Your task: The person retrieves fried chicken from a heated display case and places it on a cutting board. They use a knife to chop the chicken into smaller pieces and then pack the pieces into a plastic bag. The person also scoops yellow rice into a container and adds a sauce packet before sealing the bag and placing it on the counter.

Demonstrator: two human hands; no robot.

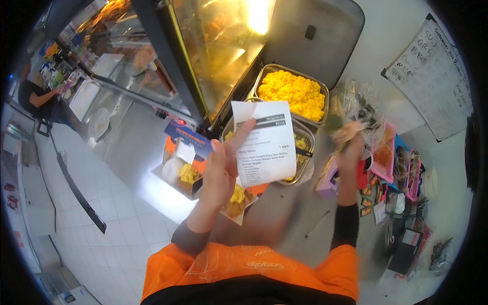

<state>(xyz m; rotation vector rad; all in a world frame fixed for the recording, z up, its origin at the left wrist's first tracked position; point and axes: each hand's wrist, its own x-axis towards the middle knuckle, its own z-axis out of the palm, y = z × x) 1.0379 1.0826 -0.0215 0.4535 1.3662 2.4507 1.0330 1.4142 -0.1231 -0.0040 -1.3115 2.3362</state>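
Observation:
My left hand (223, 164) grips a printed paper receipt (267, 145), with the index finger lying across it. Beneath the receipt are two open cardboard food boxes. The left box (181, 171) contains white rice, scrambled egg and browned food; the other box (238, 207) shows egg over browned pieces, its far part hidden by the paper. My right hand (349, 143) is blurred beside clear plastic bags (358, 103). Something tan and dark green shows at its fingers, but whether it is held cannot be told.
A metal tray heaped with scrambled egg (291, 95) stands behind another metal basket (305, 164). A lit glass display cabinet (213, 49) rises at the back left. Pink plastic baskets (383, 156) and sauce sachets (366, 202) crowd the right. A person (38, 95) works at the far left.

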